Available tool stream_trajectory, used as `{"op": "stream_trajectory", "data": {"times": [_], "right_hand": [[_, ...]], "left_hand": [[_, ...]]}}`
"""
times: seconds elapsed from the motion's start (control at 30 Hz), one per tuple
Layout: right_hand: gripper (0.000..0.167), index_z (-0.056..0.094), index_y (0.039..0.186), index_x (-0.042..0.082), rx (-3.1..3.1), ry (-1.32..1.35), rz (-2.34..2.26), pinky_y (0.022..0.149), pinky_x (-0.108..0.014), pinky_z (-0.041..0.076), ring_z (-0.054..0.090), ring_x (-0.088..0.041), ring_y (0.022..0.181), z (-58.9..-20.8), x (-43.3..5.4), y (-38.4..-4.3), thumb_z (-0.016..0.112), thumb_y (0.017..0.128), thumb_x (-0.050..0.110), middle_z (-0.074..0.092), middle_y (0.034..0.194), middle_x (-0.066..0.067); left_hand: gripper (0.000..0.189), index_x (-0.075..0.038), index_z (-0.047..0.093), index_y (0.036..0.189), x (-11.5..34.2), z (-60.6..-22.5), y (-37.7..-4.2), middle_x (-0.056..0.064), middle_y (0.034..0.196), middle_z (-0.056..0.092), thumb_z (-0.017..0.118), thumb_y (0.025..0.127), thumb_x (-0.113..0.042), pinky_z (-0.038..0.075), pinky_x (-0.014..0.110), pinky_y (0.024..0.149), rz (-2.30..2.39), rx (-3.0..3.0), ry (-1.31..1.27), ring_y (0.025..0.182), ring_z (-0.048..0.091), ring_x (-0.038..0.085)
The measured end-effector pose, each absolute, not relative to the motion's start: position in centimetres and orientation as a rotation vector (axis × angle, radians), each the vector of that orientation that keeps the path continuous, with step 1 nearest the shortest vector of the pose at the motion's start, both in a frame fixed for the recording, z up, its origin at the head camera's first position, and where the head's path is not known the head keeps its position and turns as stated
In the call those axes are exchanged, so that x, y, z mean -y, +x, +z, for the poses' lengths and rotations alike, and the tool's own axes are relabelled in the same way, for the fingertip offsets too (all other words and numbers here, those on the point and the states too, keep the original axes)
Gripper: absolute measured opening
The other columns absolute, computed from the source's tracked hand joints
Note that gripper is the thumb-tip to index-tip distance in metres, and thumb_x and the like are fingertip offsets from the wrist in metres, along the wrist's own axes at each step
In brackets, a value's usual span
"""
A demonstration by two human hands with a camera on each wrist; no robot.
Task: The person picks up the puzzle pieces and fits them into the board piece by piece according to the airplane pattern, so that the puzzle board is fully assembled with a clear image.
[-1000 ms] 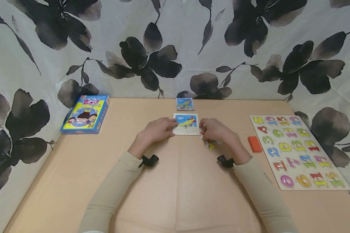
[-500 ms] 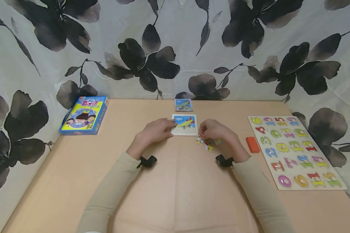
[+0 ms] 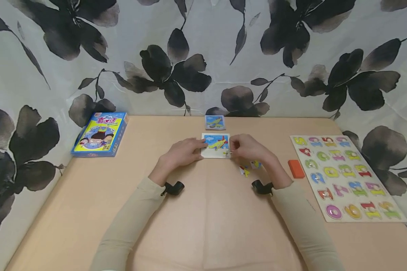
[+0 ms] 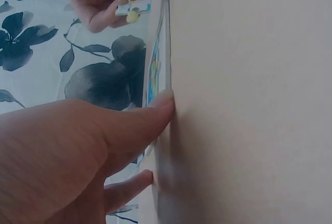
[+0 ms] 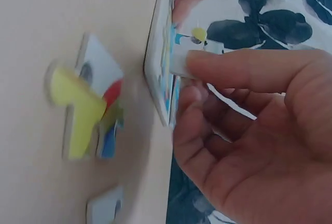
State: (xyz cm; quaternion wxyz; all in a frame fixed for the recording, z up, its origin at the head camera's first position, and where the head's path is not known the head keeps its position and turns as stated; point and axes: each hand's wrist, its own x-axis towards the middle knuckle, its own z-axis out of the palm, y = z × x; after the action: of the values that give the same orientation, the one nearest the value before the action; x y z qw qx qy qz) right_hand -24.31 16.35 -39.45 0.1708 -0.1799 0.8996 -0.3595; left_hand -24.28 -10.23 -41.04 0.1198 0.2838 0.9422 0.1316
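Note:
A white-bordered puzzle board [image 3: 211, 154] with a yellow airplane picture lies near the table's far side. My left hand [image 3: 184, 151] holds its left edge; the left wrist view shows the thumb [image 4: 162, 107] against the rim. Between thumb and fingers, my right hand [image 3: 247, 146] pinches a small white puzzle piece [image 5: 180, 60] with yellow and blue on it, over the board's lower right corner. Beside that hand, loose puzzle pieces [image 3: 245, 171] lie on the table, one of them largely yellow [image 5: 80, 115] in the right wrist view.
Behind the board lies a blue airplane picture [image 3: 215, 122]. A blue and yellow box [image 3: 100, 133] stands at the back left. On the right are an orange block [image 3: 296, 169] and a large number puzzle board [image 3: 347, 178]. Floral cloth [image 3: 237, 75] hangs behind the table.
The right hand has brought the puzzle piece from just beside the board up over its lower right corner. The left hand stays at the left edge.

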Motion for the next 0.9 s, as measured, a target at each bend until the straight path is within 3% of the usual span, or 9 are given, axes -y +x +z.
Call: {"op": "stream_trajectory", "data": {"times": [0.13, 0.27, 0.37, 0.53, 0.77, 0.9], "right_hand": [[0.013, 0.06, 0.087, 0.006, -2.559, -0.526, -1.021, 0.065, -0.029, 0.04, 0.049, -0.022, 0.078, -39.7, -16.0, -24.2, 0.065, 0.08, -0.005, 0.053, 0.083, -0.008], [0.032, 0.067, 0.111, 0.008, -2.543, -0.549, -1.034, 0.068, -0.029, 0.043, 0.052, -0.023, 0.082, -39.9, -15.2, -24.3, 0.06, 0.083, -0.005, 0.056, 0.091, -0.01], [0.04, 0.068, 0.121, 0.011, -2.535, -0.536, -1.044, 0.065, -0.027, 0.045, 0.056, -0.021, 0.076, -39.9, -14.7, -24.4, 0.056, 0.086, -0.003, 0.057, 0.093, -0.01], [0.028, 0.072, 0.115, 0.007, -2.531, -0.429, -1.116, 0.064, -0.027, 0.053, 0.064, -0.017, 0.069, -39.8, -13.7, -24.3, 0.06, 0.09, 0.003, 0.062, 0.099, -0.013], [0.014, 0.077, 0.101, 0.004, -2.627, -0.311, -1.168, 0.08, -0.031, 0.052, 0.059, -0.023, 0.099, -40.1, -12.4, -24.3, 0.071, 0.09, 0.011, 0.071, 0.107, -0.011], [0.012, 0.078, 0.097, 0.004, -2.653, -0.28, -1.164, 0.083, -0.03, 0.053, 0.06, -0.023, 0.101, -40.4, -11.9, -24.4, 0.072, 0.09, 0.011, 0.073, 0.106, -0.011]], "left_hand": [[0.054, -0.022, 0.049, 0.148, 9.6, -41.1, -24.3, -0.003, 0.16, 0.038, 0.063, 0.098, -0.032, 0.034, 0.055, 0.117, 0.395, -2.738, 0.836, 0.15, 0.033, 0.031], [0.053, -0.022, 0.049, 0.148, 9.6, -41.0, -24.2, -0.004, 0.16, 0.038, 0.062, 0.098, -0.032, 0.035, 0.055, 0.117, 0.377, -2.744, 0.822, 0.15, 0.033, 0.03], [0.053, -0.021, 0.049, 0.148, 9.7, -40.9, -24.2, -0.004, 0.159, 0.039, 0.062, 0.098, -0.033, 0.035, 0.054, 0.117, 0.373, -2.751, 0.83, 0.149, 0.034, 0.03], [0.053, -0.021, 0.049, 0.148, 10.0, -41.0, -24.3, -0.003, 0.16, 0.039, 0.063, 0.098, -0.033, 0.035, 0.053, 0.117, 0.374, -2.754, 0.831, 0.149, 0.034, 0.031], [0.053, -0.023, 0.048, 0.149, 10.2, -41.0, -24.3, -0.005, 0.16, 0.038, 0.062, 0.098, -0.033, 0.036, 0.054, 0.116, 0.376, -2.757, 0.815, 0.15, 0.033, 0.03], [0.053, -0.023, 0.049, 0.148, 10.4, -40.8, -24.2, -0.005, 0.16, 0.038, 0.062, 0.098, -0.032, 0.036, 0.054, 0.116, 0.395, -2.757, 0.816, 0.149, 0.034, 0.03]]}}
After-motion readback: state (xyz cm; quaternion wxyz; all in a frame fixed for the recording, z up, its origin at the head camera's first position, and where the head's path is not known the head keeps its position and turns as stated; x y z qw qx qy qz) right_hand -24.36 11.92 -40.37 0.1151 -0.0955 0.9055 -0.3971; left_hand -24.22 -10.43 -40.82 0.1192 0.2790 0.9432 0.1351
